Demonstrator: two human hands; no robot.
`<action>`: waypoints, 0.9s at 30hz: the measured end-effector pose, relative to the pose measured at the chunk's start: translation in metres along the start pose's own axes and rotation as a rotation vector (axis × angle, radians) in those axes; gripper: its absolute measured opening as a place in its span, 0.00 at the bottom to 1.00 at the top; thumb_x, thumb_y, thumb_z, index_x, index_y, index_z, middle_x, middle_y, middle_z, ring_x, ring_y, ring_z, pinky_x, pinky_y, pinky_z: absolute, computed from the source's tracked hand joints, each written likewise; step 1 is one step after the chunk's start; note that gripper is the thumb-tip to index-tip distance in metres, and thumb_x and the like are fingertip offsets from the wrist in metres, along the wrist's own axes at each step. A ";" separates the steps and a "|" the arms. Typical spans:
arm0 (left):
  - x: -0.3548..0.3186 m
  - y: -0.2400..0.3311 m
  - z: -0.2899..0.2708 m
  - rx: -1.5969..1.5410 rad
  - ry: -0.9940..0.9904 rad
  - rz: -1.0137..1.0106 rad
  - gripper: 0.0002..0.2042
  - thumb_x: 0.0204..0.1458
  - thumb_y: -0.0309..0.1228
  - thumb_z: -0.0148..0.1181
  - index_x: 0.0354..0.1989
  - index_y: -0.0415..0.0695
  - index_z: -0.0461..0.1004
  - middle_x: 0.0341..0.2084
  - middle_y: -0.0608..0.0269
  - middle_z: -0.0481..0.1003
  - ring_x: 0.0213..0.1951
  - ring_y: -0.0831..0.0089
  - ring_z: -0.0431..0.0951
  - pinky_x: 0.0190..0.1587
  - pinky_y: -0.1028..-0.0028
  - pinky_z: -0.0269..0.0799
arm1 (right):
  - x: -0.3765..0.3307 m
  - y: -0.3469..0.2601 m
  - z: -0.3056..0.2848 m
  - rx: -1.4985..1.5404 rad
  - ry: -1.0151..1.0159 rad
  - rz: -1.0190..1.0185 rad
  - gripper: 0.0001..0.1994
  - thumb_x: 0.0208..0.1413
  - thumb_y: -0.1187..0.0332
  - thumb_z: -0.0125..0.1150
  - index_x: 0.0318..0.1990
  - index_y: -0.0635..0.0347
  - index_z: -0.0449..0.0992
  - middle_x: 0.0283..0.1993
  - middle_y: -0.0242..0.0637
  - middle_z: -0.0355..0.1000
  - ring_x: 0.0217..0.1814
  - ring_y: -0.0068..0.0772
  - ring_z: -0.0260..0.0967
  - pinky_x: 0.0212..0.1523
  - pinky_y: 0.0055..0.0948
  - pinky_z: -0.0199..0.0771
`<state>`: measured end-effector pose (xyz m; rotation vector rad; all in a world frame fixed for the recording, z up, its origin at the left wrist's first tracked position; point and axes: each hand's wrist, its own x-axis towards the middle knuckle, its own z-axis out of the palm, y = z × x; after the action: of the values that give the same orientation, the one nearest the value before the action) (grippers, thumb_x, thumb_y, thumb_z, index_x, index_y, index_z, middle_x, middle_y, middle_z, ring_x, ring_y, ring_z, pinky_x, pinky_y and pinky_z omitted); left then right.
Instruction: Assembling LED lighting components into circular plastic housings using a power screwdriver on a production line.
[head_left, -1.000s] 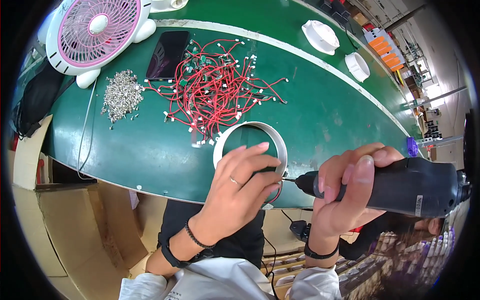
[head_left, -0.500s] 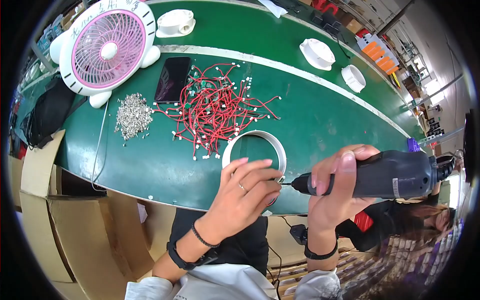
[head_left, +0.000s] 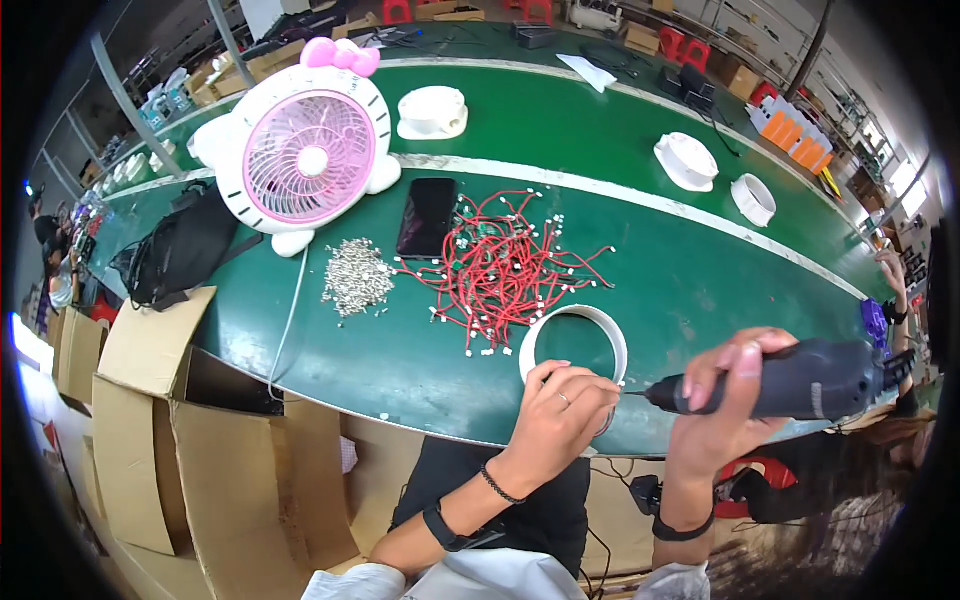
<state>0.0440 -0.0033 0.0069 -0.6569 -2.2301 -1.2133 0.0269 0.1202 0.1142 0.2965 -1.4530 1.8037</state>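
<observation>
Since the earlier frame the view has tipped up the desk, and the hands sit lower in it. The left hand (head_left: 560, 415) is closed down on the near edge of the white ring (head_left: 574, 345), pressing it to the green desk (head_left: 700, 290). The right hand (head_left: 725, 415) is clamped around a dark electric screwdriver (head_left: 790, 380), its tip just beside the left fingers at the ring's rim. Beyond the ring lie red wires (head_left: 500, 270), a heap of screws (head_left: 355, 280), a black phone (head_left: 427, 216) and a pink fan (head_left: 305, 160).
</observation>
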 end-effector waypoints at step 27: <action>0.011 -0.004 -0.020 0.066 -0.222 0.078 0.19 0.50 0.21 0.62 0.51 0.48 0.80 0.32 0.68 0.74 0.39 0.68 0.75 0.54 0.63 0.64 | -0.069 0.041 -0.074 -0.217 -0.305 0.734 0.23 0.57 0.85 0.60 0.58 0.64 0.60 0.41 0.40 0.75 0.41 0.27 0.77 0.45 0.24 0.78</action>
<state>0.0374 -0.0210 0.0205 -0.8809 -2.3891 -1.0688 0.0659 0.1562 0.0188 -0.1020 -2.1507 2.1944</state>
